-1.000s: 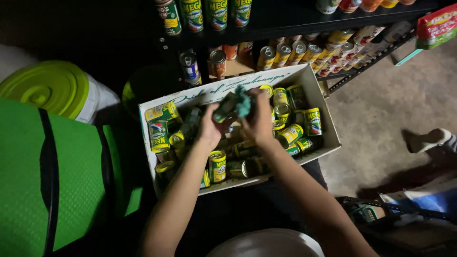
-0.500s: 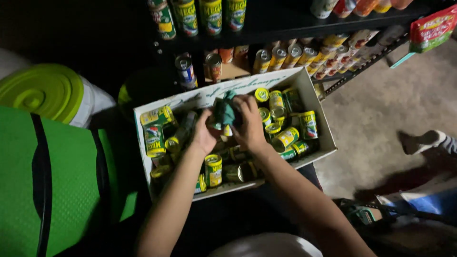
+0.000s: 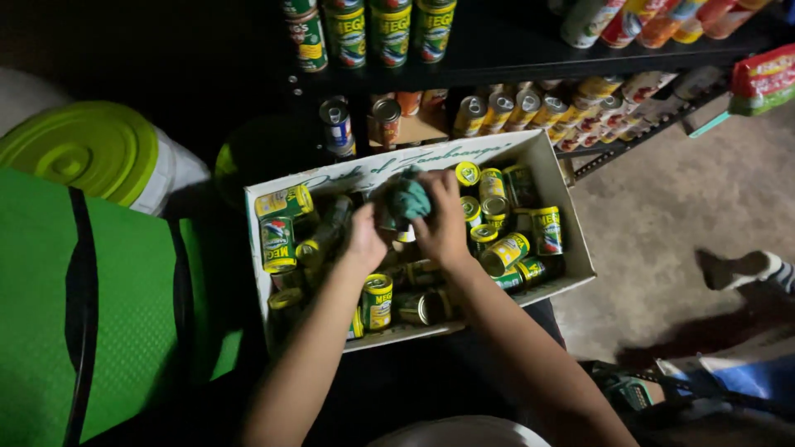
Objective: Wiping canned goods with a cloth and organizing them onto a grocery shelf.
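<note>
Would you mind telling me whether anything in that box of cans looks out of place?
Yes: the cans in the cardboard box lie jumbled, some upright, others on their sides, unlike the neat shelf rows.

a small shop: shelves [image 3: 530,50] stocked with cans [image 3: 389,29], a restocking box [image 3: 571,240].

From my feed I see a dim room where a dark metal shelf [image 3: 513,58] loaded with rows of tins runs along the top, a grey concrete floor [image 3: 662,223] lies to the right, and a lime-green lidded bucket [image 3: 83,149] stands at left.
</note>
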